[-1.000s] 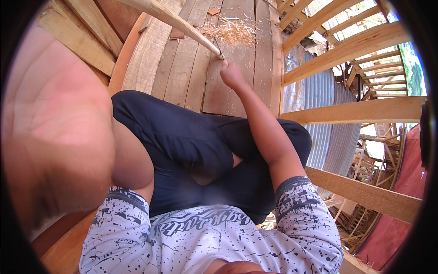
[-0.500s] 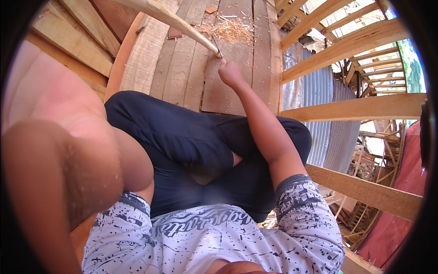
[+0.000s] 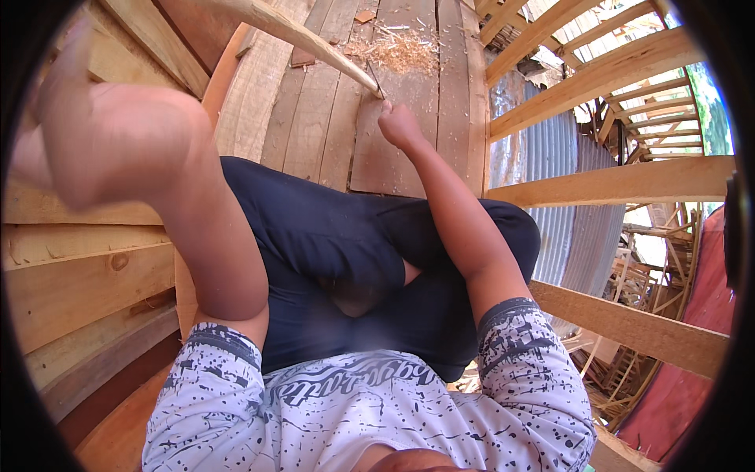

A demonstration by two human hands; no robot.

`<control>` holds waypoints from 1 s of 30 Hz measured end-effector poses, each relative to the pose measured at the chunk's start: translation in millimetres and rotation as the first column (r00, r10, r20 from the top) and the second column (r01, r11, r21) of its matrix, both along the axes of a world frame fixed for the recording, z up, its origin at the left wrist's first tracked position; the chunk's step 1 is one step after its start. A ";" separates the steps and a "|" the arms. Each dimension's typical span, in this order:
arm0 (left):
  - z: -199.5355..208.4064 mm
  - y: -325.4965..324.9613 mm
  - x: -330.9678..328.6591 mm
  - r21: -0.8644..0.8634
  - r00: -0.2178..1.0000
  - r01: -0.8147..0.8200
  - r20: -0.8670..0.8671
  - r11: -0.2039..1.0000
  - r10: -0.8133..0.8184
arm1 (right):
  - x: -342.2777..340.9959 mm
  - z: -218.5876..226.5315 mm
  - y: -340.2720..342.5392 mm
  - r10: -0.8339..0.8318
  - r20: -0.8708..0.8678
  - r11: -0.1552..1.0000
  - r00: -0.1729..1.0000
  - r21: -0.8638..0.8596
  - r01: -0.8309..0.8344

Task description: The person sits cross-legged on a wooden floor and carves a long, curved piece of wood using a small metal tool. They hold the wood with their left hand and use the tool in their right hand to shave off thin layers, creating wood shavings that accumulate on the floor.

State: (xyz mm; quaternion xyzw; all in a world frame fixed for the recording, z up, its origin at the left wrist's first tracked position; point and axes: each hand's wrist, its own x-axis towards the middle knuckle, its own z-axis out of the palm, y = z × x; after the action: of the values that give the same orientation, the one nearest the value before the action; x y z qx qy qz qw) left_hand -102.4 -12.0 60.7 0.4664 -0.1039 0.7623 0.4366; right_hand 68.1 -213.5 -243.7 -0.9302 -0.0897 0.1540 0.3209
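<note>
My right hand [image 3: 399,124] is closed in a fist over the plank floor, at the near end of a long pale wooden pole [image 3: 314,43]. From the fist a thin dark blade-like tool [image 3: 376,77] sticks up beside the pole's end; its handle is hidden in my fingers. Whether the fist also touches the pole I cannot tell. My left hand [image 3: 118,141] is raised close in front of me at the far left, bent at the wrist and smeared by motion. Nothing can be made out in it. I sit with legs folded in dark trousers [image 3: 330,220].
Curled wood shavings [image 3: 401,51] lie on the plank floor [image 3: 393,157] beyond my right hand. A wall of boards [image 3: 94,275] stands on my left. Wooden rails [image 3: 613,185] run along my right, with corrugated metal sheets [image 3: 550,189] and stacked sticks beyond.
My left hand has swung away from close before me, up and farther out, uncovering the board wall. The right hand, the tool and the pole have barely moved.
</note>
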 end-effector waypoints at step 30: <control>-65.0 4.7 70.4 -0.175 0.297 0.893 -0.462 0.414 -0.836 | 14.8 80.2 17.3 0.139 0.101 0.976 0.985 0.155 -0.154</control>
State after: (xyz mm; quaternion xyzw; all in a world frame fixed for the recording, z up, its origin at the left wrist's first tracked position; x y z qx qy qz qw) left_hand -32.0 -7.3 -4.3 0.5334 -0.2699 0.2554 0.7599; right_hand 83.0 -196.1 -163.4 -0.8978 -0.1846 0.1276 0.3789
